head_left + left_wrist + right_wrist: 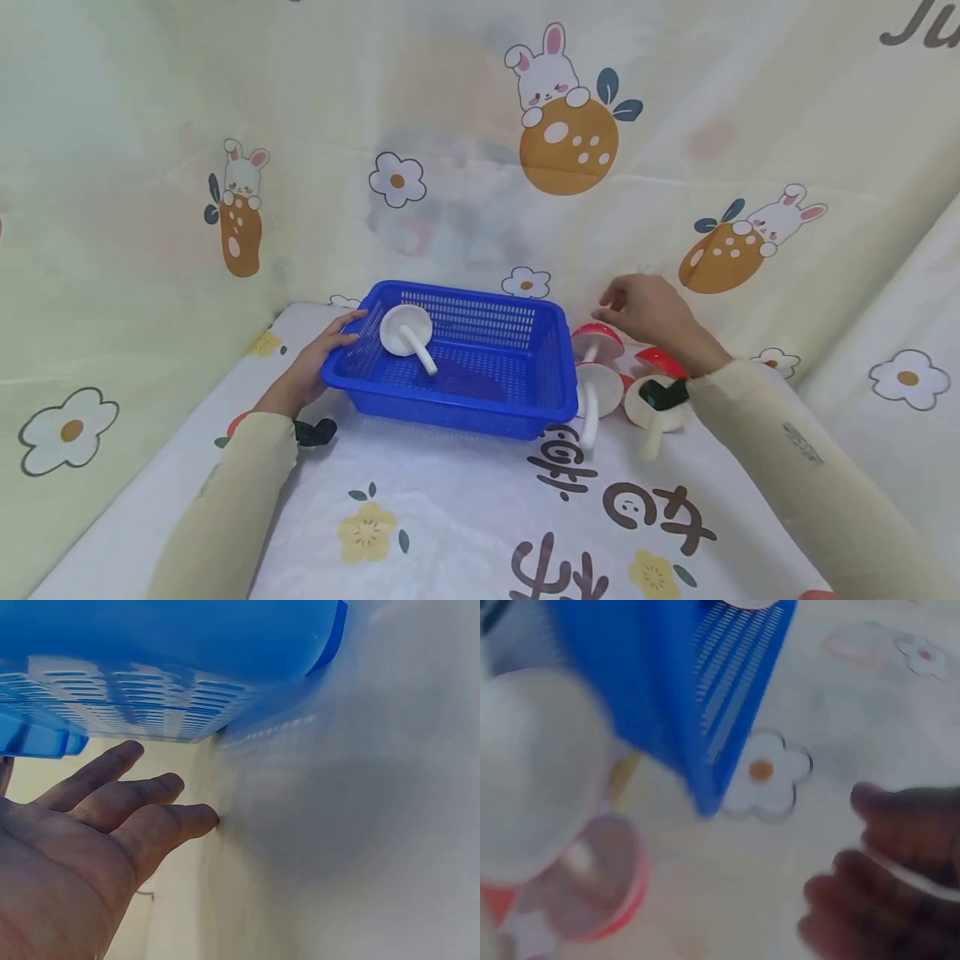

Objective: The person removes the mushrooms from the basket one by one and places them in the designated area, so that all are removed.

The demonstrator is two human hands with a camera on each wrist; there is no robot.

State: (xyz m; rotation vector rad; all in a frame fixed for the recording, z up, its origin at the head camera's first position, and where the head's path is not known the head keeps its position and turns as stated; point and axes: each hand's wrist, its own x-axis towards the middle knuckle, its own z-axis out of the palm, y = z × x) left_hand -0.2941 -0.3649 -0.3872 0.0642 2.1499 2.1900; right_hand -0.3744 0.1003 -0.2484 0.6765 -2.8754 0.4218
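A blue basket (pixel 457 421) with slotted sides sits on the table. My left hand (pixel 311 362) holds its left rim, thumb over the edge; in the left wrist view several fingers (pixel 161 821) extend outside the wall. One toy mushroom (pixel 406 330), pale underside up and stem pointing forward, lies inside toward the left. My right hand (pixel 652 312) hovers past the basket's right end, fingers loosely bent and nothing between them. Below it lie several toy mushrooms with red caps and pale stems, among them a rear one (pixel 596 340) and a front one (pixel 592 400).
Another mushroom (pixel 656 417) lies under the right wrist, beside a red cap (pixel 660 361). A printed cloth (pixel 465 533) covers the table, and a patterned curtain (pixel 450 100) hangs close behind the basket.
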